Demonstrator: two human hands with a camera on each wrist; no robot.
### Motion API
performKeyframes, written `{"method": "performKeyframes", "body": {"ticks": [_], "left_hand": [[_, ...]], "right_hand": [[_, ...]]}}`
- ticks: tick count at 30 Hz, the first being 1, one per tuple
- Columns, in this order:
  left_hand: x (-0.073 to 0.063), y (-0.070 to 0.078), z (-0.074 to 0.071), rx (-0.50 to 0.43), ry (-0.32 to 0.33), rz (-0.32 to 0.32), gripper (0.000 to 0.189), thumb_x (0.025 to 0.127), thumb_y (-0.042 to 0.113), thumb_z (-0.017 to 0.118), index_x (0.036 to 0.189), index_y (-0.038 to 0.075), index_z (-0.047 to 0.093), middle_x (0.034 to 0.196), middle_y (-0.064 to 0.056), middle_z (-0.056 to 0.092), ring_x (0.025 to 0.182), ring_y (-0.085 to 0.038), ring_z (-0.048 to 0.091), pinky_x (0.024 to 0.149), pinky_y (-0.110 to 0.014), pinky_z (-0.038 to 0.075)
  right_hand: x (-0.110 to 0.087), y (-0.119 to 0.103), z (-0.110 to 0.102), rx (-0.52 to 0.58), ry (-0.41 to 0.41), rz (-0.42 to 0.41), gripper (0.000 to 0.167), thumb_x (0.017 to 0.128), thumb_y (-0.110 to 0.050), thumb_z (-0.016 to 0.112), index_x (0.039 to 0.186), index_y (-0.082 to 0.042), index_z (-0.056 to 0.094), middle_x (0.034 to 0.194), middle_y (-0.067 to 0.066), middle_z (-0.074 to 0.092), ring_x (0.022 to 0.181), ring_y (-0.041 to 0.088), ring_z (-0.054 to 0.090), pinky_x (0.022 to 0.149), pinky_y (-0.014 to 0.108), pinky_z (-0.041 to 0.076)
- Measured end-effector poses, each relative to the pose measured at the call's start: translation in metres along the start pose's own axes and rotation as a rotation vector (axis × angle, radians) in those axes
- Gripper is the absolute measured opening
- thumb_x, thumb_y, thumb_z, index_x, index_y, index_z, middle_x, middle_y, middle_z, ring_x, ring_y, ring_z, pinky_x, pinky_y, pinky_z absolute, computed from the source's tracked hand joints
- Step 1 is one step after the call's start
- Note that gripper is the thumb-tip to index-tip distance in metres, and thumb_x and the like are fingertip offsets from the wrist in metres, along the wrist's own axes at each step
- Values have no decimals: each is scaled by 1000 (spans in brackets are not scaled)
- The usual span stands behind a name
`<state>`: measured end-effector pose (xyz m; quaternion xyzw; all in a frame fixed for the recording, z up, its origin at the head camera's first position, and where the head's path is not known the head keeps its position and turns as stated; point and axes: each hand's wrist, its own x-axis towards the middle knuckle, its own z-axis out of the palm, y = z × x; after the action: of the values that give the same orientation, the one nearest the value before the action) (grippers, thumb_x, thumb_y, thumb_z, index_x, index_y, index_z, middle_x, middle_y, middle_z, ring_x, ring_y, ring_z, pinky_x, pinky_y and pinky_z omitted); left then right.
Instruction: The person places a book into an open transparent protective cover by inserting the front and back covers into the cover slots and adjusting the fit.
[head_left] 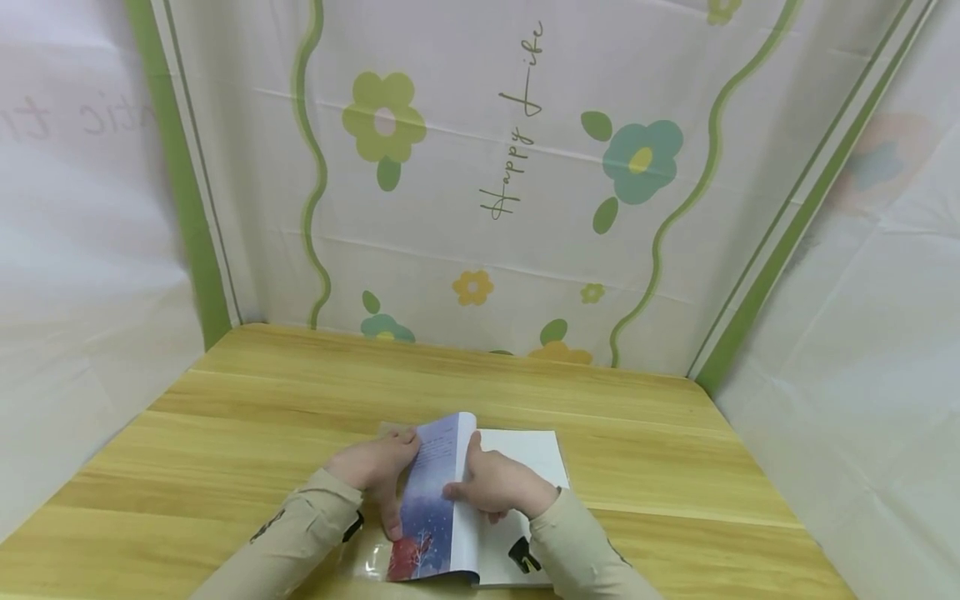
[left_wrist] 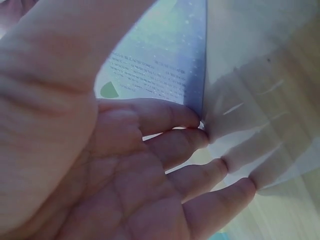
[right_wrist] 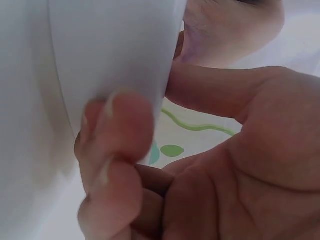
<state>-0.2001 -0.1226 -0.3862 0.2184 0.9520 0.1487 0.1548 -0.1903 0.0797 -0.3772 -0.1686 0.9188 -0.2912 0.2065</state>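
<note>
A book [head_left: 517, 454] lies on the table, its white page side showing on the right. Its blue-purple cover [head_left: 431, 492], printed with a red tree and lines of text, stands bent up along the middle. My right hand [head_left: 498, 483] pinches this cover, the thumb on the printed face and the curled fingers behind its white side [right_wrist: 115, 50]. Along the cover's left edge rests my left hand [head_left: 382, 467], fingers extended. In the left wrist view those fingertips touch a clear plastic sheet [left_wrist: 260, 100] that reflects them. The sheet sticks out beyond the cover's left edge.
The wooden table [head_left: 637, 417] runs back to a white curtain [head_left: 450, 208] with printed flowers. More white cloth hangs on the left [head_left: 75, 292] and right [head_left: 862, 350]. A small black piece [head_left: 523, 557] shows by the right cuff.
</note>
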Motion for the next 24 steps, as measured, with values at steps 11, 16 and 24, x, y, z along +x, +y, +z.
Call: {"method": "performKeyframes", "body": {"ticks": [11, 16, 24], "left_hand": [[1, 0, 0, 0, 0, 3, 130, 42, 28, 101, 146, -12, 33, 152, -27, 30, 140, -45, 27, 114, -52, 24], [1, 1, -1, 11, -2, -2, 131, 41, 28, 101, 145, -11, 33, 153, -27, 30, 140, -44, 27, 114, -52, 24], [2, 1, 0, 17, 0, -9, 129, 41, 28, 101, 145, -10, 35, 152, -26, 31, 140, -44, 28, 114, -53, 25]], "right_hand": [[0, -2, 2, -123, 55, -3, 97, 90, -30, 73, 146, 20, 12, 60, 6, 55, 40, 17, 51, 36, 28, 42], [1, -1, 3, -150, 68, -6, 97, 89, -32, 73, 146, 20, 14, 58, 5, 55, 41, 17, 51, 37, 27, 41], [1, -2, 5, -153, 68, -10, 95, 90, -32, 72, 146, 20, 15, 57, 5, 54, 41, 16, 51, 37, 27, 39]]}}
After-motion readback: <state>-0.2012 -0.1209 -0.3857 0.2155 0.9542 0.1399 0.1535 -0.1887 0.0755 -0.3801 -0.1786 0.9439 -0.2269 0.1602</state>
